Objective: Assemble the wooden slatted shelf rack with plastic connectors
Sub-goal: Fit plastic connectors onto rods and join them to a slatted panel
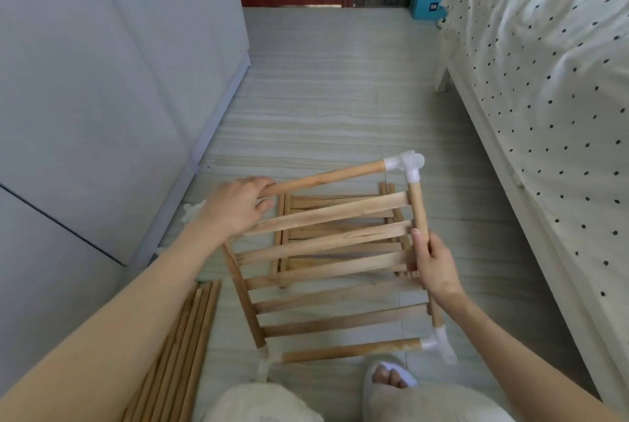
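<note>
Left hand grips the round wooden dowel, right hand clamps the slatted wooden shelf panel's side rail; push the dowel's free end squarely into a white plastic corner connector.

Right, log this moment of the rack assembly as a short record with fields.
held panel: slatted shelf panel, lifted and tilted above the floor
left hand: left hand grips the far rod at its free end
right hand: right hand grips the right side rod
connectors: white plastic connector joins the far rod and right side rod; another at the near right corner
on floor: second slatted panel beneath; spare rods at left
surroundings: bed at right
</note>
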`<state>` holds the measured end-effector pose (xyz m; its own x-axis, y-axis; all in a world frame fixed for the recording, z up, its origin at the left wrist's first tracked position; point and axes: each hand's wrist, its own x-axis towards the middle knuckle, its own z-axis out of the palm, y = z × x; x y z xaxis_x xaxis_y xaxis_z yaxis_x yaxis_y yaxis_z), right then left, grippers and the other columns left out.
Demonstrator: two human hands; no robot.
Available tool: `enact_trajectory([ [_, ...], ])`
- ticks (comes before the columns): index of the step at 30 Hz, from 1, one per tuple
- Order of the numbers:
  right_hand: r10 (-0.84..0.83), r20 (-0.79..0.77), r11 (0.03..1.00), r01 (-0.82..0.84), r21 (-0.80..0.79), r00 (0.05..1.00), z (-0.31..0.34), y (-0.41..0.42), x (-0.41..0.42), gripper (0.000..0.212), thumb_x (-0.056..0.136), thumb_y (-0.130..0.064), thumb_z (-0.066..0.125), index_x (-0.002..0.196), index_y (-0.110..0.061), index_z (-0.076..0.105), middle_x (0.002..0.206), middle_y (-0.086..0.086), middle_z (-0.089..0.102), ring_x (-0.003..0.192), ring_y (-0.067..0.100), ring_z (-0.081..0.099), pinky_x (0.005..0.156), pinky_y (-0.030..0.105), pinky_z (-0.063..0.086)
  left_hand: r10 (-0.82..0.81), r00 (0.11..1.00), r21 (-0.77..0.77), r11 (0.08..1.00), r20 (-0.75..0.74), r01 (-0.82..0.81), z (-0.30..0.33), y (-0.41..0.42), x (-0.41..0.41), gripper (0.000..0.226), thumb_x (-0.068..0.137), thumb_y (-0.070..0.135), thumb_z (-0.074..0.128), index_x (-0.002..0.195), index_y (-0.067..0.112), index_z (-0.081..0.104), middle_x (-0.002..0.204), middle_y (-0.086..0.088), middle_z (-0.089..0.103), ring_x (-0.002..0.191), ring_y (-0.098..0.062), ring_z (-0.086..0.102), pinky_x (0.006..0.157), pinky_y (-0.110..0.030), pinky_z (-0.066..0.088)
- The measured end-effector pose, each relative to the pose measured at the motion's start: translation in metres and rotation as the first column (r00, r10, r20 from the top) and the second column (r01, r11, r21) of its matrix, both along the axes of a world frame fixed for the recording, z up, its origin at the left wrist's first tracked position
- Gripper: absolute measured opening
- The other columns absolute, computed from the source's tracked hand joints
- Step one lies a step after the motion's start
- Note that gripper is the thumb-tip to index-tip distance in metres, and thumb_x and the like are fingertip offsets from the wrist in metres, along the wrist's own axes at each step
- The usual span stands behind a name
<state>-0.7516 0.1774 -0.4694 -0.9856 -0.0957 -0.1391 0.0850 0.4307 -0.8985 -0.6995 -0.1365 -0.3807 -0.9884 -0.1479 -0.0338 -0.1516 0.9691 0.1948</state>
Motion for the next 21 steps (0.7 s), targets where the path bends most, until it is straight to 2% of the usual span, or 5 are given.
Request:
enact_trajectory([
  [5, -0.056, -0.07, 0.996, 0.061, 0.072, 0.996, -0.013, 0.007, 0.002, 0.037, 0.098, -0.042, 0.034, 0.075, -0.017, 0.047, 0.063, 0.0, 0.049, 0.062, 0.021, 0.051, 0.058, 0.032, 0.046, 0.173, 0.921, 0.151, 0.98, -0.35, -0.127, -0.048, 0.009, 0.046, 0.04, 0.089, 0.004, 0.052, 0.129, 0.003, 0.051, 0.125, -0.018, 0.053, 0.115, -0.035, 0.049, 0.095, -0.044, 0.04],
  [8, -0.109, -0.013, 0.992, 0.109, 0.07, 0.994, -0.018, 0.015, 0.014, 0.043, 0.098, -0.044, 0.033, 0.074, -0.013, 0.048, 0.063, 0.003, 0.049, 0.064, 0.027, 0.053, 0.061, 0.037, 0.049, 0.554, 0.833, 0.473, 0.736, -0.008, -0.485, -0.077, 0.011, 0.074, 0.053, 0.095, 0.016, 0.047, 0.144, 0.004, 0.029, 0.144, -0.021, 0.034, 0.134, -0.035, 0.032, 0.108, -0.042, 0.028],
  [11, -0.136, 0.09, 0.99, 0.133, 0.046, 0.987, -0.02, 0.02, 0.03, 0.045, 0.098, -0.045, 0.032, 0.071, -0.012, 0.047, 0.059, 0.006, 0.046, 0.051, 0.022, 0.05, 0.04, 0.021, 0.042, 0.501, 0.763, 0.574, 0.509, 0.409, -0.641, -0.097, 0.016, 0.094, 0.058, 0.099, 0.034, 0.04, 0.147, 0.007, 0.023, 0.151, -0.015, 0.029, 0.139, -0.031, 0.027, 0.115, -0.04, 0.022],
  [15, -0.13, 0.313, 0.991, 0.122, 0.045, 0.941, -0.026, 0.022, 0.047, 0.044, 0.099, -0.045, 0.031, 0.074, -0.013, 0.046, 0.065, 0.007, 0.042, 0.049, 0.019, 0.043, 0.044, 0.027, 0.041, 0.504, 0.781, 0.652, 0.459, 0.369, -0.604, -0.102, 0.032, 0.108, 0.024, 0.1, 0.035, 0.038, 0.105, 0.015, 0.051, 0.102, -0.008, 0.055, 0.096, -0.025, 0.054, 0.09, -0.043, 0.049],
  [21, -0.108, 0.599, 0.994, 0.1, 0.047, 0.793, -0.04, 0.035, 0.063, 0.024, 0.1, -0.021, 0.036, 0.089, -0.002, 0.047, 0.06, 0.008, 0.041, 0.044, 0.019, 0.04, 0.039, 0.025, 0.038, 0.46, 0.717, 0.615, 0.377, 0.525, -0.692, -0.115, 0.041, 0.124, 0.05, 0.098, 0.039, 0.041, 0.138, 0.009, 0.039, 0.116, -0.002, 0.044, 0.099, -0.026, 0.051, 0.069, -0.033, 0.048],
])
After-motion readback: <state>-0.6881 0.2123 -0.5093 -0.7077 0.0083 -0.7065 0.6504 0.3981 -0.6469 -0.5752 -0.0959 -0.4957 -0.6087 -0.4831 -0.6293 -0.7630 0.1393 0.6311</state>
